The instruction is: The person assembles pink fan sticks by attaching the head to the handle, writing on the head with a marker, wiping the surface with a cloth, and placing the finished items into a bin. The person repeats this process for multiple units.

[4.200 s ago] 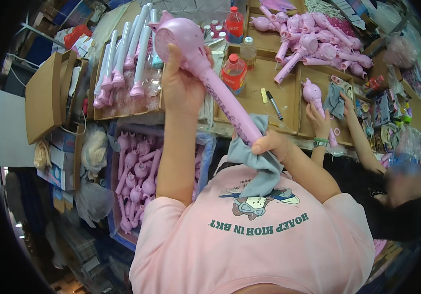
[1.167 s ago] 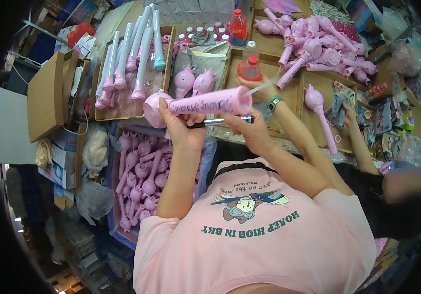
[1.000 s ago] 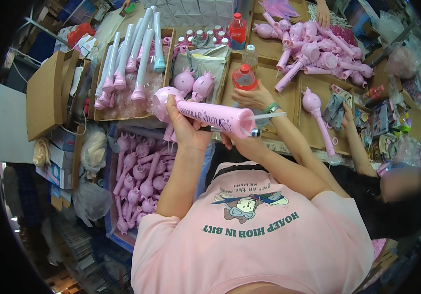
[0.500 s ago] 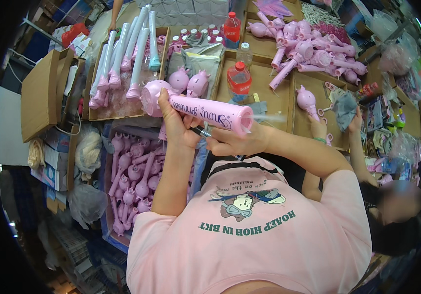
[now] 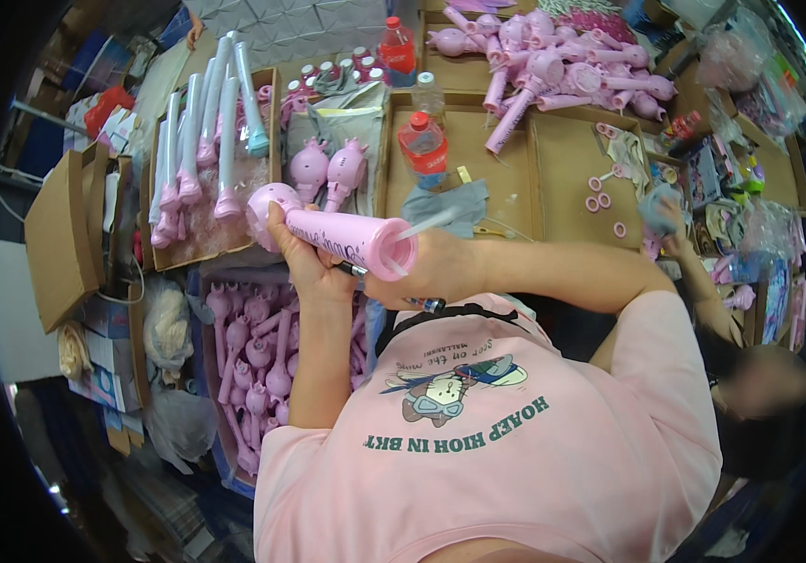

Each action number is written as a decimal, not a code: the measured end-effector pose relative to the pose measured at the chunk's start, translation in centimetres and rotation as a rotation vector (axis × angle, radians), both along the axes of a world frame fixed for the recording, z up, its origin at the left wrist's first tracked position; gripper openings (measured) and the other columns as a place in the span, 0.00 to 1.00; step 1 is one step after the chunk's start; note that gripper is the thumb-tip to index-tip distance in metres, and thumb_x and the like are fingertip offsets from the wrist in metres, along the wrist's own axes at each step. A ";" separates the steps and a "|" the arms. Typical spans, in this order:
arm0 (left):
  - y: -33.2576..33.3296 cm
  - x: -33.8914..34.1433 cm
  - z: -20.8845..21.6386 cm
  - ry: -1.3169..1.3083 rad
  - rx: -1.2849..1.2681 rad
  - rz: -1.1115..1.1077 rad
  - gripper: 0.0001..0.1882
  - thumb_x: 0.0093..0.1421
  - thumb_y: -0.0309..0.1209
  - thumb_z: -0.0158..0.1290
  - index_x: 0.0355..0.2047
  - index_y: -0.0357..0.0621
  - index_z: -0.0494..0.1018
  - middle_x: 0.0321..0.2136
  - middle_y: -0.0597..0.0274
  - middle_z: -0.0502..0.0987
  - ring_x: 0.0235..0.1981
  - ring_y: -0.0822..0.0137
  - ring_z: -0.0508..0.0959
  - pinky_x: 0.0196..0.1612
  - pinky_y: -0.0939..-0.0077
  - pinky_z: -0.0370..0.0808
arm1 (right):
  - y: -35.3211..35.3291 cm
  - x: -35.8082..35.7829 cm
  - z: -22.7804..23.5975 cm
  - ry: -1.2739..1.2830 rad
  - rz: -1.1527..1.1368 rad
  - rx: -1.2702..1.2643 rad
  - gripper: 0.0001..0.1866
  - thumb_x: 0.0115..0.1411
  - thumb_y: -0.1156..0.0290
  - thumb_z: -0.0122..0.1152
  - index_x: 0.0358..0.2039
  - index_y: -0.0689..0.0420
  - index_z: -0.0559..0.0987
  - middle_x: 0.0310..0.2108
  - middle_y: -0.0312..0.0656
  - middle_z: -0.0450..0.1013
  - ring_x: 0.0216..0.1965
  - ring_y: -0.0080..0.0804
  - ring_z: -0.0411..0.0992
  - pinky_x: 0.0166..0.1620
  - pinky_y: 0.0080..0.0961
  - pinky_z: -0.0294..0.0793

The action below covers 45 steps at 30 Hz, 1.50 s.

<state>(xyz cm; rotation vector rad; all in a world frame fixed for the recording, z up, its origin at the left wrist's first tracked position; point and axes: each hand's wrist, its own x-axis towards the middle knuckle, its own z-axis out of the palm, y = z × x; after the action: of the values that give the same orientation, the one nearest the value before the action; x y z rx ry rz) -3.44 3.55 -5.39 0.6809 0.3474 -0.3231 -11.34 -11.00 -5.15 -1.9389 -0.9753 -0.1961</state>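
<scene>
Pink shirt closest to the camera, both forearms stretched out past it. Left hand wrapped around a pink wand, thumb over the top of the tube next to the round head. Wand is raised at the table's front edge and lies nearly level: head toward the left, open tube end toward the right, a clear strip sticking out of it. Dark lettering runs along the tube.

Right hand just beside the open end, closed around a dark pen; fingers partly hidden behind the tube. Opposite end of the pen shows near the left fingers; whether these touch it cannot be told.

Below the wand, to the left: blue tub full of similar wands.

On the table: grey cloth in a cardboard tray, a red-capped bottle near it. Two more wands lie just beyond the held one. At right, a co-worker's hand holds a bluish-grey rag.

Farther back: a heap of pink wands and a second red-capped bottle.
</scene>
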 end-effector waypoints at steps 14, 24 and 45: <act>6.6 3.3 1.0 -0.389 1.106 -0.444 0.17 0.53 0.43 0.58 0.31 0.41 0.73 0.23 0.65 0.75 0.21 0.72 0.70 0.27 0.79 0.66 | -7.0 -1.3 0.4 0.047 -0.934 0.518 0.10 0.56 0.71 0.63 0.34 0.57 0.71 0.25 0.38 0.73 0.23 0.23 0.72 0.25 0.22 0.70; -0.4 -2.7 3.6 -0.651 0.902 -0.767 0.18 0.55 0.39 0.58 0.39 0.39 0.72 0.26 0.69 0.71 0.26 0.79 0.68 0.29 0.82 0.66 | -3.6 -0.2 4.5 0.044 -0.844 0.902 0.09 0.56 0.75 0.60 0.35 0.61 0.69 0.34 0.41 0.74 0.33 0.17 0.70 0.36 0.15 0.71; -0.2 -4.6 5.6 -0.701 0.946 -0.698 0.17 0.54 0.36 0.59 0.40 0.39 0.71 0.30 0.65 0.75 0.31 0.76 0.71 0.36 0.79 0.69 | -3.1 0.1 4.2 -0.058 -0.838 0.902 0.05 0.55 0.81 0.57 0.32 0.63 0.71 0.35 0.48 0.75 0.31 0.15 0.71 0.31 0.13 0.71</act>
<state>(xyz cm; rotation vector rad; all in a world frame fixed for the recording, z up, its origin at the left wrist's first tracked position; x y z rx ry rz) -8.06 3.34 0.21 1.7882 -0.4780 -0.5540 -11.27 -14.11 -0.92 -1.3564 0.0163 -0.9835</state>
